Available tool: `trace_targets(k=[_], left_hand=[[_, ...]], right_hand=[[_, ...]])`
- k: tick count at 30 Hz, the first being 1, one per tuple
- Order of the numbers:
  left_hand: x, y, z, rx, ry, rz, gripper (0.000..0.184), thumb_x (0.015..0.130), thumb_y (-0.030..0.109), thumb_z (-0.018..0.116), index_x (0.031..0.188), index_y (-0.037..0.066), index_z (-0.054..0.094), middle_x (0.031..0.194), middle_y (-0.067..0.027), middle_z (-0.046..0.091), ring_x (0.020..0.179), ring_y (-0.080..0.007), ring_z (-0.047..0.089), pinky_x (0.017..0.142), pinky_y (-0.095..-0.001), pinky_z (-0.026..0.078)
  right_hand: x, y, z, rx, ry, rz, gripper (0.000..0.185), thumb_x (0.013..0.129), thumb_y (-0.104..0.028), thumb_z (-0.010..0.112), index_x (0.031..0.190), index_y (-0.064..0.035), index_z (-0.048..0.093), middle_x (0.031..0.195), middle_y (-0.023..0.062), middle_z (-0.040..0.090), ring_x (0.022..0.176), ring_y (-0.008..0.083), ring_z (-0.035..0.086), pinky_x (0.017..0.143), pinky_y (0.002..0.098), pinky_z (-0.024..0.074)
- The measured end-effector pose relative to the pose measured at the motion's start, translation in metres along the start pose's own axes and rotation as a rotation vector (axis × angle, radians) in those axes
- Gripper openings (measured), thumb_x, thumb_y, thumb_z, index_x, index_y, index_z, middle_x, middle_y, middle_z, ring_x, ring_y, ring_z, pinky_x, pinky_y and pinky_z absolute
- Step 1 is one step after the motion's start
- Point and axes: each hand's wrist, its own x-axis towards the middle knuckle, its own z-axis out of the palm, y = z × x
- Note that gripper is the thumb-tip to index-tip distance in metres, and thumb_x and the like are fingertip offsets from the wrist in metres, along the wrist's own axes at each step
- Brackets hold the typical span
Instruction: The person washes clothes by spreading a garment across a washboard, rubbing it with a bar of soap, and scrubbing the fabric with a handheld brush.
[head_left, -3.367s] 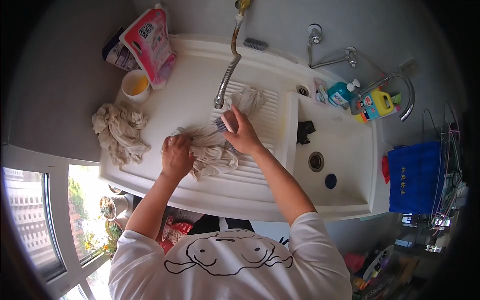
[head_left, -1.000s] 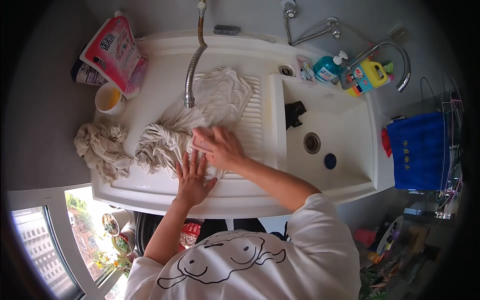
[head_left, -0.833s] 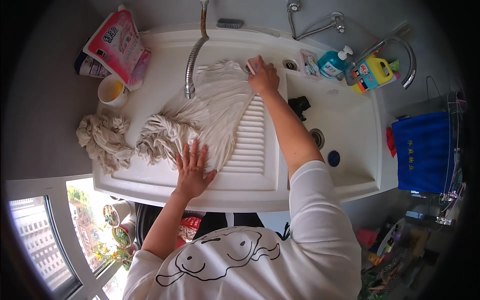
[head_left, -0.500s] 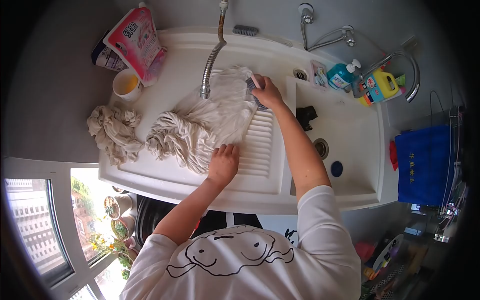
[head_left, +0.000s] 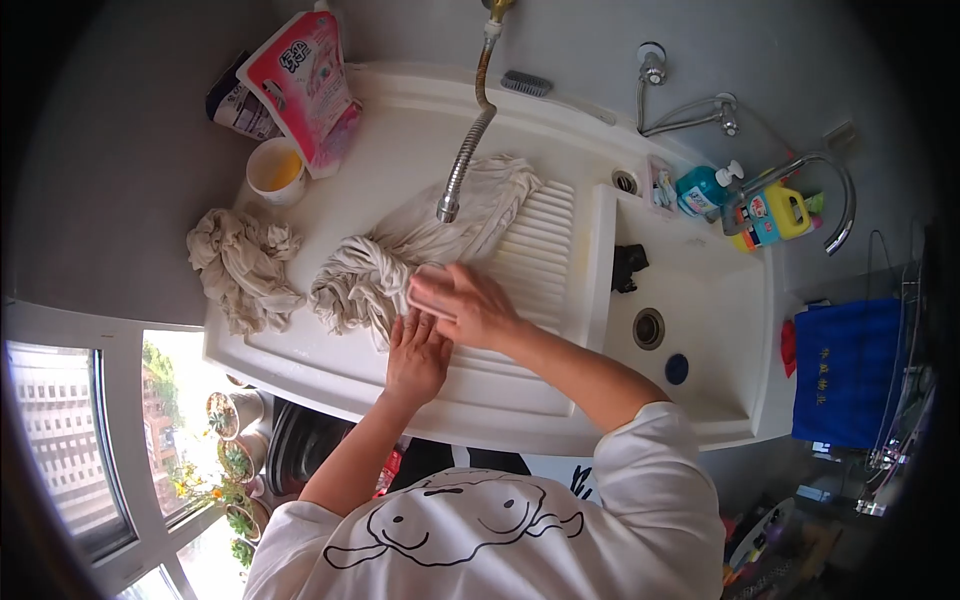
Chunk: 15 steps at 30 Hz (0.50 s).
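A wet off-white cloth (head_left: 505, 190) lies on the washboard side of the white sink, spread towards the back and bunched up at its left. My right hand (head_left: 480, 308) is closed round a pink-backed scrub brush (head_left: 430, 272) and presses it on the near part of the cloth. The bristles face down and are hidden. Right beside it, my left hand (head_left: 418, 362) pins the cloth's near edge, its fingertips close under the brush. Cloth folds and the right hand partly cover those fingertips.
Another crumpled cloth (head_left: 240, 265) lies at the left, below a white cup (head_left: 276, 170) and a pink detergent pouch (head_left: 310, 90). A flexible hose (head_left: 468, 160) hangs over the cloth. To the right is a basin (head_left: 700, 300) with a dark object; bottles stand behind it.
My right hand has brought the brush from the cloth's far right edge down to beside my left hand. The cloth's far part is now narrower and more gathered. The view has shifted slightly.
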Motion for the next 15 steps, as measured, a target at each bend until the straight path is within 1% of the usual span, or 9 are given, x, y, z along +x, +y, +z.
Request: trace_targets(k=[2,3,4,7,8,10,11,14,15], left_hand=[[0.001,0.006,-0.002,-0.027,0.035,-0.020,0.047,0.083,0.023,0.042,0.127,0.009,0.032,0.133,-0.0114,0.029,0.122,-0.0308,0.028,0.100,-0.0453,0.017],[0.004,0.005,-0.003,-0.032,0.040,-0.017,0.047,0.083,0.023,0.042,0.127,0.009,0.033,0.133,-0.0115,0.029,0.122,-0.0306,0.027,0.100,-0.0455,0.017],[0.001,0.006,-0.004,-0.042,0.037,-0.020,0.047,0.083,0.023,0.042,0.127,0.009,0.033,0.133,-0.0116,0.029,0.122,-0.0304,0.027,0.100,-0.0456,0.017],[0.001,0.005,-0.004,-0.058,0.015,-0.026,0.048,0.083,0.021,0.042,0.128,0.010,0.031,0.134,-0.0121,0.027,0.123,-0.0302,0.026,0.100,-0.0459,0.016],[-0.002,0.005,-0.004,-0.060,0.013,-0.023,0.048,0.083,0.021,0.042,0.128,0.010,0.031,0.134,-0.0121,0.027,0.123,-0.0302,0.026,0.100,-0.0459,0.016],[0.002,0.005,-0.002,-0.045,0.007,-0.037,0.048,0.082,0.020,0.043,0.128,0.010,0.031,0.134,-0.0122,0.028,0.123,-0.0307,0.026,0.100,-0.0462,0.017],[0.002,0.006,-0.001,-0.051,0.003,-0.033,0.048,0.082,0.020,0.043,0.128,0.010,0.031,0.134,-0.0122,0.028,0.123,-0.0307,0.026,0.100,-0.0462,0.017],[0.002,0.006,-0.003,-0.027,0.026,-0.015,0.049,0.081,0.022,0.044,0.127,0.010,0.032,0.134,-0.0110,0.028,0.123,-0.0316,0.026,0.099,-0.0466,0.019],[0.003,0.005,-0.004,-0.037,0.024,-0.014,0.050,0.081,0.021,0.044,0.128,0.010,0.031,0.134,-0.0109,0.027,0.123,-0.0313,0.026,0.099,-0.0464,0.018]], right_hand=[[0.015,0.083,-0.022,-0.215,0.210,0.049,0.057,0.060,-0.021,0.066,0.114,-0.0269,0.047,0.096,0.0111,0.045,0.092,0.0288,0.050,0.072,0.0399,0.0446],[0.030,0.111,-0.050,-0.307,0.200,0.198,0.055,0.062,-0.020,0.065,0.114,-0.0262,0.047,0.097,0.0110,0.045,0.090,0.0286,0.050,0.071,0.0401,0.0445],[0.035,0.125,-0.066,-0.393,0.179,0.349,0.054,0.063,-0.020,0.064,0.113,-0.0254,0.047,0.097,0.0109,0.045,0.089,0.0283,0.050,0.069,0.0402,0.0443],[0.043,0.109,-0.067,-0.544,0.253,0.474,0.053,0.065,-0.019,0.062,0.114,-0.0236,0.045,0.099,0.0110,0.045,0.090,0.0289,0.050,0.067,0.0407,0.0440],[0.032,0.089,-0.050,-0.460,0.336,0.316,0.057,0.063,-0.017,0.063,0.116,-0.0232,0.043,0.099,0.0103,0.045,0.090,0.0295,0.050,0.067,0.0402,0.0439],[0.004,0.028,-0.019,-0.220,0.167,0.047,0.059,0.060,-0.014,0.065,0.113,-0.0302,0.044,0.100,0.0091,0.045,0.094,0.0306,0.049,0.073,0.0406,0.0435],[0.002,0.033,-0.020,-0.225,0.164,0.054,0.059,0.060,-0.014,0.065,0.113,-0.0302,0.044,0.100,0.0091,0.045,0.094,0.0306,0.049,0.073,0.0406,0.0435],[0.002,0.066,-0.024,-0.225,0.149,-0.166,0.060,0.058,-0.013,0.066,0.111,-0.0303,0.046,0.098,0.0094,0.045,0.087,0.0298,0.050,0.068,0.0413,0.0435],[0.012,0.106,-0.032,-0.276,0.253,-0.030,0.056,0.058,-0.011,0.066,0.108,-0.0280,0.049,0.096,0.0093,0.046,0.083,0.0292,0.050,0.065,0.0415,0.0430]])
